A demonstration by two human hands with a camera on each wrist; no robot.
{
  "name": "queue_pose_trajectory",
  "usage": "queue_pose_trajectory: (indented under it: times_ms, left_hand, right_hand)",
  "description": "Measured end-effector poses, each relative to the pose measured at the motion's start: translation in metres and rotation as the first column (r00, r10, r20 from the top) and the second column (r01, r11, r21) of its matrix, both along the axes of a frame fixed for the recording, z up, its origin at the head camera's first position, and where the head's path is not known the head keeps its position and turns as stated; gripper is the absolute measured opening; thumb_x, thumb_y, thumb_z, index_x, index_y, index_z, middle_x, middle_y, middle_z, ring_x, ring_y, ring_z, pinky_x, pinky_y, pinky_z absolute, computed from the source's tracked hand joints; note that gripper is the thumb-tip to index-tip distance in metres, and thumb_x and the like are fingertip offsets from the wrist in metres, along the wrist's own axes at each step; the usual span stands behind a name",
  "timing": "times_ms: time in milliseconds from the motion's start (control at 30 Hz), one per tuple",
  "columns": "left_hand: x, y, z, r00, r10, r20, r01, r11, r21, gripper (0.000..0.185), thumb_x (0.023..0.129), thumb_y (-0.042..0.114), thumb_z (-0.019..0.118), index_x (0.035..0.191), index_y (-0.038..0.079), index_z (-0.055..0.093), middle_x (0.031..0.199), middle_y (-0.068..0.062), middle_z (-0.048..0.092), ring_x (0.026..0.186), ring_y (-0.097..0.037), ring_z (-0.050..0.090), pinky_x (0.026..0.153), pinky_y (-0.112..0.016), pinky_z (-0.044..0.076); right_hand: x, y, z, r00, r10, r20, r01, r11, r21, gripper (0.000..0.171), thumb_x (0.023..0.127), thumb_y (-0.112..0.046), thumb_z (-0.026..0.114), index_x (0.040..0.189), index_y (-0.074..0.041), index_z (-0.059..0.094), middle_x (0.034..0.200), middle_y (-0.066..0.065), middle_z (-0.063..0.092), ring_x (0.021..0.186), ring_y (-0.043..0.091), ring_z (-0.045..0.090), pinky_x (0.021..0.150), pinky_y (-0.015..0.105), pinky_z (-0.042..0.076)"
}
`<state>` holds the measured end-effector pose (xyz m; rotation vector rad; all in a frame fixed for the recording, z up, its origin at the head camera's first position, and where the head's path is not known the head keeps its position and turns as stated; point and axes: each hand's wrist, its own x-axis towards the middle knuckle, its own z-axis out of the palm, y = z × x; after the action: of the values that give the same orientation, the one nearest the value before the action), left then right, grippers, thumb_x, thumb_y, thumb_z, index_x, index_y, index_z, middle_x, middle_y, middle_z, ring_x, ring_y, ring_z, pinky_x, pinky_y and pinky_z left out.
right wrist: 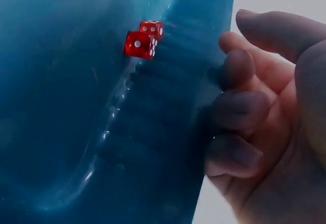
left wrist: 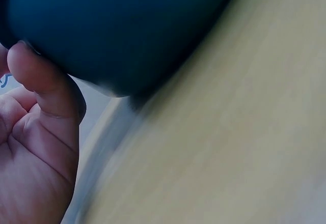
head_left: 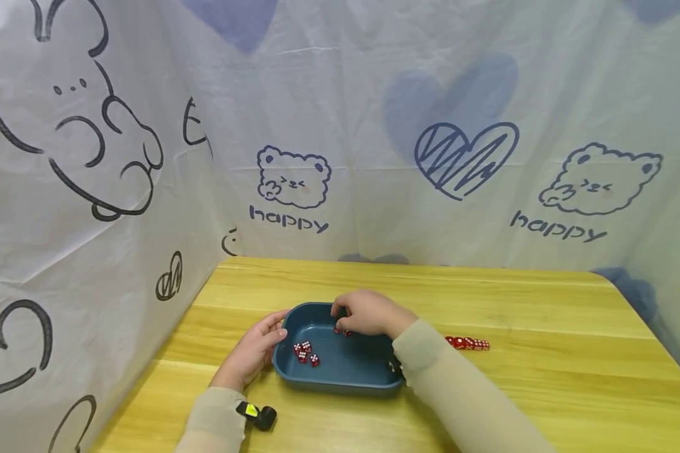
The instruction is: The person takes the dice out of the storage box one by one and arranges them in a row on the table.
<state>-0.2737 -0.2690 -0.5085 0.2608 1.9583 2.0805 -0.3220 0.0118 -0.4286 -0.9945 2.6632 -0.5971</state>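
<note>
A dark blue tray (head_left: 345,385) rests on the wooden table. My left hand (head_left: 251,353) holds its left end, thumb at the rim; in the left wrist view the thumb (left wrist: 43,79) lies against the blue wall. My right hand (head_left: 368,313) is over the far rim, fingers loosely bent. In the right wrist view a gap shows between thumb and fingers, with nothing visible in it. Two red dice (right wrist: 140,45) lie in the tray near that hand. Several more red dice (head_left: 303,357) sit in the tray's left part.
A row of red dice (head_left: 470,343) lies on the table (head_left: 572,352) right of the tray, partly behind the right sleeve (head_left: 447,377). A black wrist device (head_left: 263,417) is on the left cuff. Printed cloth (head_left: 362,207) hangs behind and at the left.
</note>
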Motion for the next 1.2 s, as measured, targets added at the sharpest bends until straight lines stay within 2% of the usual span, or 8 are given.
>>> queue_pose_trajectory:
  times_ms: [133,300,600,700,867,1200]
  left_hand:
    - [-0.001,0.0,-0.001,1.0,-0.011,-0.004,0.011,1.0,0.011,0.052,0.106,0.008,0.049,0.154,-0.003,0.032,0.126,-0.025,0.051,0.102,-0.02,0.062,0.081,-0.031,0.058]
    - [0.0,0.002,0.0,1.0,-0.021,-0.006,0.021,1.0,0.008,0.051,0.106,0.006,0.048,0.154,-0.003,0.032,0.121,-0.024,0.052,0.097,-0.017,0.063,0.078,-0.03,0.058]
    - [-0.001,0.003,0.001,1.0,-0.026,-0.008,0.026,1.0,0.009,0.052,0.106,0.006,0.048,0.154,-0.003,0.032,0.127,-0.028,0.051,0.102,-0.019,0.062,0.082,-0.031,0.058]
    - [-0.001,0.003,0.001,1.0,-0.028,-0.008,0.028,1.0,0.012,0.052,0.106,0.006,0.048,0.155,-0.003,0.031,0.127,-0.028,0.051,0.102,-0.019,0.062,0.081,-0.03,0.058]
    - [-0.001,0.002,0.001,0.999,-0.032,-0.011,0.032,0.999,0.021,0.053,0.106,0.007,0.049,0.155,-0.003,0.031,0.128,-0.028,0.051,0.104,-0.02,0.062,0.082,-0.031,0.058]
    - [0.001,0.002,0.0,1.0,-0.013,-0.007,0.013,1.0,0.003,0.053,0.105,0.008,0.05,0.154,-0.003,0.033,0.126,-0.025,0.053,0.102,-0.019,0.063,0.081,-0.031,0.058]
  right_hand:
    - [0.0,0.0,-0.009,1.0,-0.001,-0.003,0.001,0.999,0.033,0.026,0.092,-0.022,0.072,0.117,-0.015,0.073,0.088,-0.01,0.064,0.075,0.011,0.056,0.075,0.032,0.049]
    - [0.0,0.003,-0.023,0.999,-0.019,0.036,0.017,0.998,0.061,0.026,0.092,-0.024,0.072,0.117,-0.019,0.072,0.095,-0.01,0.064,0.078,0.011,0.056,0.075,0.033,0.048]
    - [0.004,0.004,-0.027,0.999,-0.036,0.023,0.033,0.989,0.141,0.038,0.092,-0.026,0.073,0.129,-0.025,0.067,0.12,-0.006,0.066,0.103,0.014,0.06,0.093,0.041,0.05]
    - [0.003,0.004,-0.03,0.999,-0.026,0.029,0.022,0.989,0.149,0.032,0.092,-0.025,0.072,0.124,-0.026,0.069,0.114,-0.008,0.067,0.099,0.013,0.06,0.091,0.039,0.051]
    - [0.002,0.004,-0.032,1.0,0.011,0.025,-0.015,0.988,0.153,0.015,0.092,-0.021,0.072,0.106,-0.026,0.072,0.094,-0.013,0.063,0.084,0.01,0.057,0.079,0.034,0.051]
    - [0.002,0.002,-0.034,0.997,0.063,0.041,-0.068,0.988,0.139,0.009,0.091,-0.021,0.074,0.089,-0.028,0.068,0.085,-0.015,0.06,0.077,0.01,0.055,0.072,0.031,0.047]
